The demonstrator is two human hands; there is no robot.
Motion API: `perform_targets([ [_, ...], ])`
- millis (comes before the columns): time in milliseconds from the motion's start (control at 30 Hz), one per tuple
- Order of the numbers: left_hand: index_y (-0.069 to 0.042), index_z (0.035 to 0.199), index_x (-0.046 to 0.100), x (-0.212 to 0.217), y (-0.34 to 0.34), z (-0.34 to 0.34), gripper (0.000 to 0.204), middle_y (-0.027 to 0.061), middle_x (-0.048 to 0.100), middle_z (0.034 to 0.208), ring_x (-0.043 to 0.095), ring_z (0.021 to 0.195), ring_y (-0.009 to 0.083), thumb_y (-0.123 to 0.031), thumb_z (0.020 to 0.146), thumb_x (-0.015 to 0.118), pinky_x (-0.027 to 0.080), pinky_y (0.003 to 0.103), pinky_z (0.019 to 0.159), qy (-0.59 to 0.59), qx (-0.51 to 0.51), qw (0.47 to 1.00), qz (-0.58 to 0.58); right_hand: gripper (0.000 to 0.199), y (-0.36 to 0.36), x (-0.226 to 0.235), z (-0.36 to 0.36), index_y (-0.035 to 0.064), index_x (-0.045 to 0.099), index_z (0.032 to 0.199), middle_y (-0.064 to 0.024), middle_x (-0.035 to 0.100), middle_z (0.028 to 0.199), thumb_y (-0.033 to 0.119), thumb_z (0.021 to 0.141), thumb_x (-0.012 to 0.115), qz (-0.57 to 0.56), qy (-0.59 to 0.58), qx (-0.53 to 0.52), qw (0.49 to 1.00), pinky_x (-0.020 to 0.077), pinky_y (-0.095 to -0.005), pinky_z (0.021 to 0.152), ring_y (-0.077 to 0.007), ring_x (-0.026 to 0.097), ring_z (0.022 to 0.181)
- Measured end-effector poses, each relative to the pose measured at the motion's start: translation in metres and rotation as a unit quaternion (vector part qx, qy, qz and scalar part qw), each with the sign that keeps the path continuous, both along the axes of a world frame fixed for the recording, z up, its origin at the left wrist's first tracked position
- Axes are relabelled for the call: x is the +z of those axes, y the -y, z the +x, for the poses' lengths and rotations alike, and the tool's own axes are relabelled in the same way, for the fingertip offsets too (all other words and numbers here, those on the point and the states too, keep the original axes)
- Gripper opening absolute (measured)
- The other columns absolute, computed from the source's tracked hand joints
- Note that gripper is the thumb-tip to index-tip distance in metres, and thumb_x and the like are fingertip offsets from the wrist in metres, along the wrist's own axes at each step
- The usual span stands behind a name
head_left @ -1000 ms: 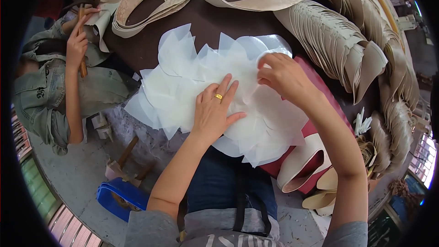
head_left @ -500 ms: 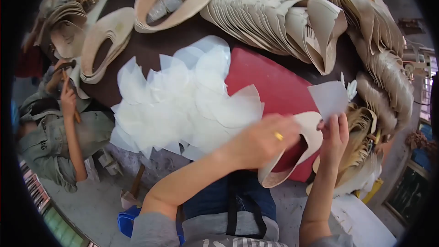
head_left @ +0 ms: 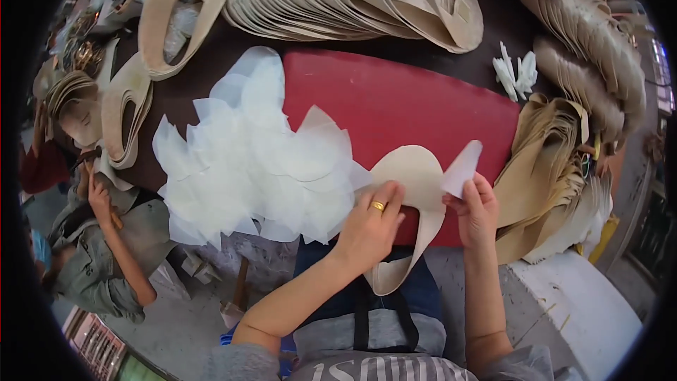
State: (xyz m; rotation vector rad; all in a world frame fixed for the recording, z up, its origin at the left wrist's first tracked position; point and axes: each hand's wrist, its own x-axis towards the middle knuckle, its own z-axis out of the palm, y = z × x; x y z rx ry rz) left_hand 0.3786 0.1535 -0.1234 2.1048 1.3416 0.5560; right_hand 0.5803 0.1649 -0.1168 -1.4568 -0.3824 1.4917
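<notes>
A beige U-shaped shoe upper (head_left: pixel 407 167) lies on the red board (head_left: pixel 381 92), its lower end hanging past the near edge. My left hand (head_left: pixel 370 226), with a ring on it, is closed on the upper's left side, fingers together on top and the thumb by the opening. My right hand (head_left: pixel 477 212) pinches a small translucent white sheet (head_left: pixel 462 168), raised and curled, just right of the upper's toe. Left of the board spreads a loose heap of similar white sheets (head_left: pixel 247 162); one corner reaches near my left fingers.
Stacked beige uppers (head_left: pixel 310 3) line the far side, with more stacks (head_left: pixel 578 35) along the right. A brown pile of pieces (head_left: pixel 539 162) borders the board, near white scraps (head_left: pixel 515 74). At the left, another person (head_left: pixel 106 247) sits holding a tool.
My right hand has lowered the white sheet, which now stands more upright and curled. My left hand has come off its blurred sweep onto the upper. The view has shifted to the right.
</notes>
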Motion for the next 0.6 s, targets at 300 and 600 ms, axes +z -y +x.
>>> perform_targets([
  [300, 0.002, 0.104, 0.059, -0.007, -0.025, 0.022, 0.017, 0.0111, 0.065, 0.084, 0.061, 0.066, 0.0172, -0.009, 0.090, 0.060, 0.048, 0.026, 0.061, 0.195, 0.258, 0.904, -0.279, 0.020, 0.007, -0.023, 0.004, -0.0068, 0.062, 0.103, -0.0108, 0.066, 0.085, 0.007, 0.090, 0.063, -0.077, 0.173, 0.088, 0.978, 0.0525, -0.0193, 0.063, -0.0127, 0.065, 0.068],
  [600, 0.004, 0.085, 0.063, -0.004, -0.040, 0.042, 0.014, 0.0059, 0.063, 0.064, 0.059, 0.052, 0.0123, -0.009, 0.086, 0.067, 0.047, 0.022, 0.052, 0.101, 0.309, 0.903, -0.280, 0.014, -0.005, -0.021, 0.009, -0.0064, 0.065, 0.093, -0.0069, 0.065, 0.074, 0.004, 0.084, 0.069, -0.089, 0.258, 0.082, 0.959, 0.0507, -0.0176, 0.056, -0.0114, 0.065, 0.060],
])
